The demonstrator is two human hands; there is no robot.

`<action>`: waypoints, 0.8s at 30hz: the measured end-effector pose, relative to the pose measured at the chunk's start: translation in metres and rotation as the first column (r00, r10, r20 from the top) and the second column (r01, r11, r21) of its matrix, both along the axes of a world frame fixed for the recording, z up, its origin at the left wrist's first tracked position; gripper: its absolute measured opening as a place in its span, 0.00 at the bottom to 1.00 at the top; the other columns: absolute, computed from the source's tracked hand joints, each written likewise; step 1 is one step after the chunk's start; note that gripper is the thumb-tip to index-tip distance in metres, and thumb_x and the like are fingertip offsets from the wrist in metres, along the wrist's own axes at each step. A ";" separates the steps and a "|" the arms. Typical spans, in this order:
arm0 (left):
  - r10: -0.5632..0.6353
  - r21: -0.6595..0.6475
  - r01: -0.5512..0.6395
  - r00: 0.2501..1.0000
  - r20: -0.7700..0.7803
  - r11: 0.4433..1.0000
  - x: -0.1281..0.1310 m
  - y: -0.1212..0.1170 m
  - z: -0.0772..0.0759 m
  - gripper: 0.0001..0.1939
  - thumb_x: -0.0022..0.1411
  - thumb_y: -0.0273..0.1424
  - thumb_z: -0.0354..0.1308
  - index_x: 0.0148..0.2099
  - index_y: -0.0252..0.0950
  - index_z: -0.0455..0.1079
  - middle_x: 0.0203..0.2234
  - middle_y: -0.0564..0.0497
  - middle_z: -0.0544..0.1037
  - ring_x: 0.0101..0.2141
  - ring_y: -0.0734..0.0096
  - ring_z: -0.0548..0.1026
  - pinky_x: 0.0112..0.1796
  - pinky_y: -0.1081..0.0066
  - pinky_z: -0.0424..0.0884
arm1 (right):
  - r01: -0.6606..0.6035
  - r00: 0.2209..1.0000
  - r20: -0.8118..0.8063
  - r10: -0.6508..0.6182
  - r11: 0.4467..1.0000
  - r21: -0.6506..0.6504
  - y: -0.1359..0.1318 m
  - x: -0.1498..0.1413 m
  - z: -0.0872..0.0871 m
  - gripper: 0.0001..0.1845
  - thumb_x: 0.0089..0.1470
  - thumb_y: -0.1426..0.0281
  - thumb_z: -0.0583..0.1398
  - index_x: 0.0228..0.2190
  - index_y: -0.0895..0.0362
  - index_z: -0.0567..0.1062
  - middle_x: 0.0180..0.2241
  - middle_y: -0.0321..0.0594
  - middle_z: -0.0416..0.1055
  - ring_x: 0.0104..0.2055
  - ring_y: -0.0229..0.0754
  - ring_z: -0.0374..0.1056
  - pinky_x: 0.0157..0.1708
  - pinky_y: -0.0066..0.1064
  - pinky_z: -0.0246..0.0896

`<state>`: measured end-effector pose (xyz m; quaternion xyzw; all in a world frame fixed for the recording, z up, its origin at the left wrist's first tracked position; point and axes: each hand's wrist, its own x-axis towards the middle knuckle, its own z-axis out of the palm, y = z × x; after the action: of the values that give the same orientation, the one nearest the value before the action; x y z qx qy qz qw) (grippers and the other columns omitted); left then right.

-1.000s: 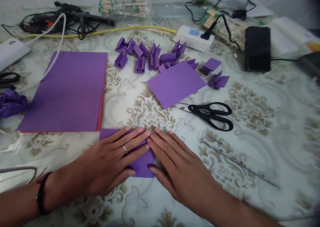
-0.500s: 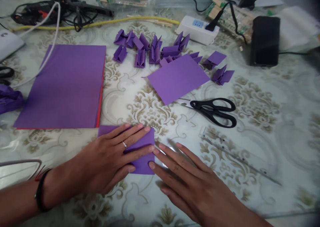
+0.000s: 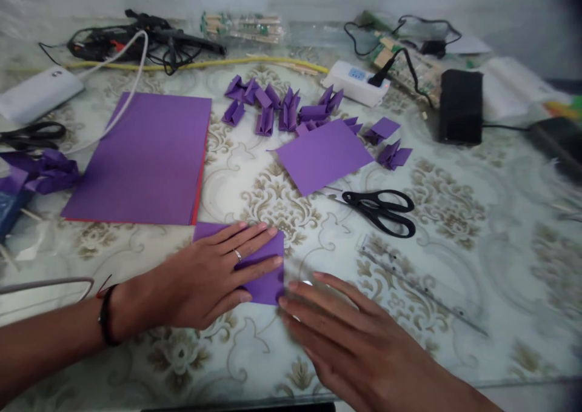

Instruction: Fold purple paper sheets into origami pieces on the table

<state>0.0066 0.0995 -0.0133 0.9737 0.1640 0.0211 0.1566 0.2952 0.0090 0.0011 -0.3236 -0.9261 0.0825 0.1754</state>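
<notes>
A small sheet of purple paper [image 3: 271,288] lies on the table in front of me, partly covered. My left hand [image 3: 222,272] rests flat across it with the fingers stretched out and a little apart. At the paper's right edge is my right hand [image 3: 345,327], its fingers extended; the fingertips are at or close to the lower right corner, and I cannot tell how firmly they touch. Farther back, another purple sheet [image 3: 325,157] lies turned at an angle, covering the blade tips of black-handled scissors [image 3: 379,209].
A stack of large purple sheets [image 3: 145,157] with red below lies left. Several folded purple paper pieces [image 3: 288,109] stand behind. A clear ruler [image 3: 422,288] lies right. Beyond are a power strip [image 3: 354,83], a black box [image 3: 461,106], a white power bank [image 3: 40,94] and cables.
The view has tilted up and shifted left, so more of the left side shows. My right hand has moved slightly down along the paper's right edge. My left hand stays on the paper.
</notes>
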 end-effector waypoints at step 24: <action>0.240 0.117 -0.253 0.964 0.118 0.960 -0.045 -0.061 -0.015 0.25 0.82 0.34 0.50 0.74 0.31 0.63 0.71 0.43 0.71 0.71 0.54 0.67 0.73 0.55 0.56 | 0.218 0.934 -0.214 -0.285 0.932 -0.289 -0.013 -0.069 -0.016 0.18 0.72 0.78 0.57 0.58 0.58 0.77 0.51 0.49 0.78 0.52 0.45 0.80 0.53 0.35 0.81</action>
<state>-0.0387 0.0388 -0.0284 0.9515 0.2740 0.1010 0.0970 0.2258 -0.0041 -0.0153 -0.4473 -0.8277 0.2208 0.2570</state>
